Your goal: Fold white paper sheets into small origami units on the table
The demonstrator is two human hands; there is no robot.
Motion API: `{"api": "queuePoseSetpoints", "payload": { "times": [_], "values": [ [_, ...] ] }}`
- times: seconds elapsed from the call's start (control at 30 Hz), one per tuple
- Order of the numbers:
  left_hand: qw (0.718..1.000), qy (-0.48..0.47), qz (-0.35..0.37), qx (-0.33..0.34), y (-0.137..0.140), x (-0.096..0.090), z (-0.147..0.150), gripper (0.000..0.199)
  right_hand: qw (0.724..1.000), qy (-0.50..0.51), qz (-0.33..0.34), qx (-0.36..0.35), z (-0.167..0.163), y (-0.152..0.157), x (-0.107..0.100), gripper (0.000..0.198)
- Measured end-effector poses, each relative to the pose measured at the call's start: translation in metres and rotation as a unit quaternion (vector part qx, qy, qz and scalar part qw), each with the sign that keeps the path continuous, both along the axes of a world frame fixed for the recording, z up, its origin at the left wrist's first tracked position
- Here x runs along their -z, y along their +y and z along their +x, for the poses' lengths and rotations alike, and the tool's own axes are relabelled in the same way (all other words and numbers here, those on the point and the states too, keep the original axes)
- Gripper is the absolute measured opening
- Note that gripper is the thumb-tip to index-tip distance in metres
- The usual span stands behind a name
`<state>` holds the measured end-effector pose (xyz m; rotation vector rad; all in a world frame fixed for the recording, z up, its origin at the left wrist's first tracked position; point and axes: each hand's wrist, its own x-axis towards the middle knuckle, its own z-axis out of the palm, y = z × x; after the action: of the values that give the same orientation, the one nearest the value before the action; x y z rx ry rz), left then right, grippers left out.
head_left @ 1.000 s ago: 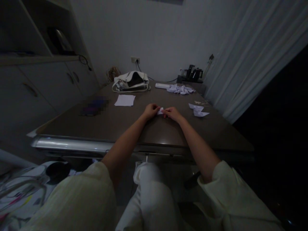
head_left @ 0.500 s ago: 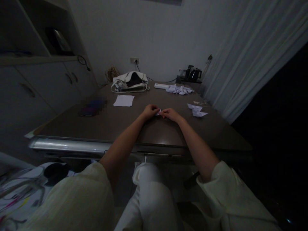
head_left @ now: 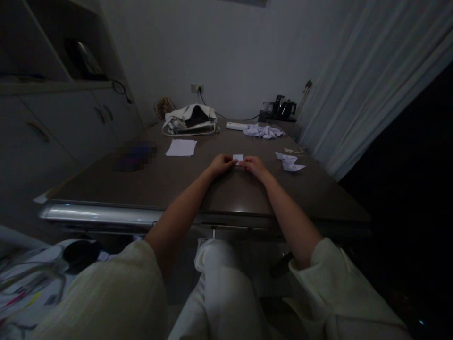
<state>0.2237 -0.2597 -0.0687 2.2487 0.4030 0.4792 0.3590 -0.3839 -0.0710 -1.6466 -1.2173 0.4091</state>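
Note:
A small piece of folded white paper point(head_left: 238, 157) lies between my hands over the brown table point(head_left: 184, 182). My left hand point(head_left: 222, 164) pinches its left side, fingers closed. On its right side my right hand point(head_left: 253, 166) grips it with thumb and fingertips. The paper's upper part stands out as a flat pale rectangle above the fingertips, while its lower edge is partly covered by them. To the right of my right hand rest folded white paper shapes point(head_left: 290, 162) with pointed ends.
A stack of white paper sheets point(head_left: 181, 148) lies left of my hands. Behind it sits a white bag point(head_left: 191, 120). A heap of folded papers point(head_left: 264, 131) and a white box-like object point(head_left: 236, 126) are at the back. A blurred dark object point(head_left: 134, 158) lies at left.
More of the folded paper now shows between my hands, as a flat rectangle above the fingertips. My right hand has shifted slightly to the right; both hands still hold the paper.

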Motion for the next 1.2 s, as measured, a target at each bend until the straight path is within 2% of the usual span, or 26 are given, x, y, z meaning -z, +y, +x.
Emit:
{"api": "queuePoseSetpoints", "payload": {
  "times": [0.23, 0.5, 0.67, 0.97, 1.2],
  "values": [
    [1.0, 0.002, 0.01, 0.022, 0.0013, 0.0003, 0.0004, 0.028, 1.0, -0.006, -0.016, 0.006, -0.0017, 0.0004, -0.0007, 0.05],
    [0.999, 0.018, -0.022, 0.025, 0.0003, 0.0, 0.0024, 0.028, 0.999, -0.037, -0.03, -0.014, -0.0002, -0.0011, -0.0015, 0.052],
    [1.0, 0.018, -0.015, 0.021, 0.0033, 0.0011, 0.003, 0.029, 0.998, -0.039, -0.044, -0.029, -0.0045, -0.0007, -0.0043, 0.05],
    [0.999, 0.033, -0.009, 0.027, 0.0021, 0.0005, 0.0022, 0.029, 0.998, -0.021, -0.04, -0.034, -0.0041, 0.0016, -0.004, 0.044],
    [0.999, 0.035, -0.04, 0.01, 0.0, 0.0004, 0.0029, 0.029, 1.0, -0.016, -0.015, -0.021, 0.001, 0.0022, -0.0001, 0.047]
  ]
}}
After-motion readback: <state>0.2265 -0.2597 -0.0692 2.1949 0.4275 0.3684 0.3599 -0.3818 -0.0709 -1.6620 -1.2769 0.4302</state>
